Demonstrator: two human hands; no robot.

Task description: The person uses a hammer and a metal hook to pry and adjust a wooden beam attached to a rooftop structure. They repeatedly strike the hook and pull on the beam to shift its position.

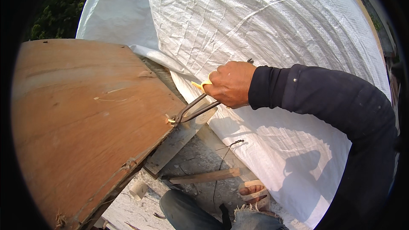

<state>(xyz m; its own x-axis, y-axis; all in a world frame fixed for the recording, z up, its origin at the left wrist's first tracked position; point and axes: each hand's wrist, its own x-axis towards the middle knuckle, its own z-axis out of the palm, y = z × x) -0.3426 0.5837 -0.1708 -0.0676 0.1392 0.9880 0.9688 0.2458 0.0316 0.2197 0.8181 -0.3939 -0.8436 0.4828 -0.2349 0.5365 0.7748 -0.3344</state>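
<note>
My right hand [232,84] comes in from the right in a dark sleeve, its fingers wrapped round the handles of metal pincers [200,113]. The jaws of the pincers sit at the right corner of a brown plywood sheet [85,110], against a small pale yellowish bit there. Whether they grip a nail or wire is too small to tell. A yellow band or strip shows at my fingers. Below the pincers, a grey wooden board [174,147] runs under the plywood edge. My left hand is not in view.
A large white woven sheet [255,25] spreads behind and to the right. On the rough grey ground lie a wooden handle [208,175], a thin twisted wire [219,170] and a small pale cup-like piece [138,189]. My sandalled foot [255,192] stands beside the sheet.
</note>
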